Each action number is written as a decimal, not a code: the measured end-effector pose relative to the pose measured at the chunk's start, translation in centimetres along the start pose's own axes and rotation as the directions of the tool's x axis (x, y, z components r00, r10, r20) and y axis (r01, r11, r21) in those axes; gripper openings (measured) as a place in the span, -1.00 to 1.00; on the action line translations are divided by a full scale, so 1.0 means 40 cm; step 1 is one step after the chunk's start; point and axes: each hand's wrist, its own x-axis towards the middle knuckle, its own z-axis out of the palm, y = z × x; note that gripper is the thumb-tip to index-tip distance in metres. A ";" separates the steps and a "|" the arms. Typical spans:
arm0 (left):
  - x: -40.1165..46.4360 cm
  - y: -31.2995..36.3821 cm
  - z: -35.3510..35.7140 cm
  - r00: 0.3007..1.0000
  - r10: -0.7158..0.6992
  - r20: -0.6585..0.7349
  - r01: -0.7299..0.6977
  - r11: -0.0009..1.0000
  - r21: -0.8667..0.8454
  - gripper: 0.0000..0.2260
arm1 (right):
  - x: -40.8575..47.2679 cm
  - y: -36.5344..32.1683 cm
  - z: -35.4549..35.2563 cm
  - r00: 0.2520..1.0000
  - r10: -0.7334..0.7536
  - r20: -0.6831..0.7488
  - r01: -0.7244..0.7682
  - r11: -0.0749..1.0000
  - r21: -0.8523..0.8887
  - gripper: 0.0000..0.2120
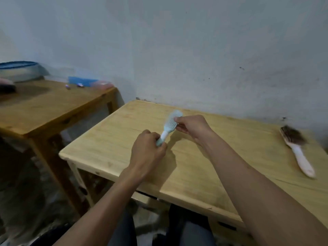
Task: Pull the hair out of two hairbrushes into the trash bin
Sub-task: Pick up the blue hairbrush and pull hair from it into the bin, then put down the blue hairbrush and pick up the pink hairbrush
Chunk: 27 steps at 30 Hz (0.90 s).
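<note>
My left hand (150, 148) grips the handle of a small light-blue hairbrush (170, 123), held just above the pale wooden table (186, 166) with its bristle face up. My right hand (190, 126) pinches at the brush head's right side with its fingertips. I see no hair on this brush. A pink hairbrush (296, 148) lies at the table's right side, its head matted with dark brown hair and its handle pointing toward me. No trash bin is in view.
A darker wooden table (53, 107) stands to the left, a gap apart, carrying a blue-rimmed basin (19, 70), a blue box (82, 80), a pink case and small bits. A grey wall runs behind both tables. My knees show below the front edge.
</note>
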 end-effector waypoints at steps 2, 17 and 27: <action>0.031 0.015 0.041 0.999 0.008 0.053 -0.007 1.000 -0.005 -0.83 | 0.024 0.004 -0.039 0.998 0.025 -0.056 -0.025 1.000 0.005 -0.77; 0.310 0.025 0.237 0.974 0.039 0.222 -0.046 0.999 0.025 -0.77 | 0.295 -0.032 -0.084 0.981 0.055 -0.184 -0.090 0.978 -0.189 -0.80; 0.368 0.025 0.303 0.978 0.059 0.201 -0.061 0.998 0.005 -0.73 | 0.382 -0.008 -0.107 0.962 -0.006 -0.274 -0.083 0.947 -0.312 -0.73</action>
